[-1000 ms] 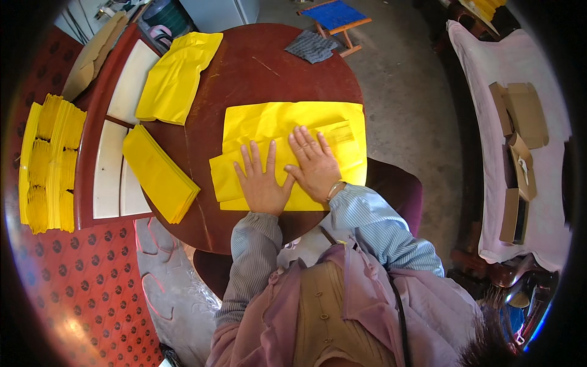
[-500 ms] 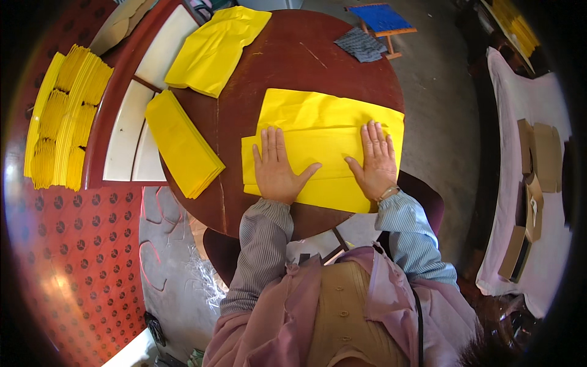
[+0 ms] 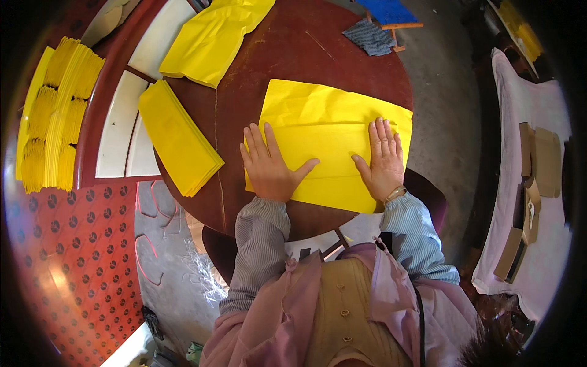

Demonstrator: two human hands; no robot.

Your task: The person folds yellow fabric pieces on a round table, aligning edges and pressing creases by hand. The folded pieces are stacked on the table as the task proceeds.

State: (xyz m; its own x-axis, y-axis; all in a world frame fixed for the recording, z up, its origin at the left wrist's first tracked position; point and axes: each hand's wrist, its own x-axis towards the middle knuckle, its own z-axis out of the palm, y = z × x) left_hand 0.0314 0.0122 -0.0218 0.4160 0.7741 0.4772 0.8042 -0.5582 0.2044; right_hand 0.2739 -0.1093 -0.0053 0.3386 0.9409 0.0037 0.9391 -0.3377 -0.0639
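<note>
A yellow sheet (image 3: 324,147), which looks like thin cloth, lies partly folded on the round dark-red table (image 3: 293,55). Its folded layer runs crosswise beneath both palms. On the left part of it rests my left hand (image 3: 272,165), flat, with fingers spread and thumb pointing right. My right hand (image 3: 384,159) presses flat on the right part, fingers stretched away from me and thumb toward the left. Neither hand grips anything. To the left, a neat stack of folded yellow sheets (image 3: 180,140) sits near the table's edge. Farther back, a loosely laid yellow sheet (image 3: 214,43) overhangs the edge.
Bundles of folded yellow pieces (image 3: 58,116) stand at far left beside a white-panelled, red-framed surface (image 3: 116,125). A grey cloth (image 3: 370,38) lies at the table's back right, near a blue-topped stool (image 3: 391,11). Open cardboard boxes (image 3: 544,162) rest on a pale cloth (image 3: 495,244) at right.
My left hand has slid slightly left along the sheet, to its left edge, and its fingers now fan out more. My right hand stays flat on the sheet. The whole view has shifted a little.
</note>
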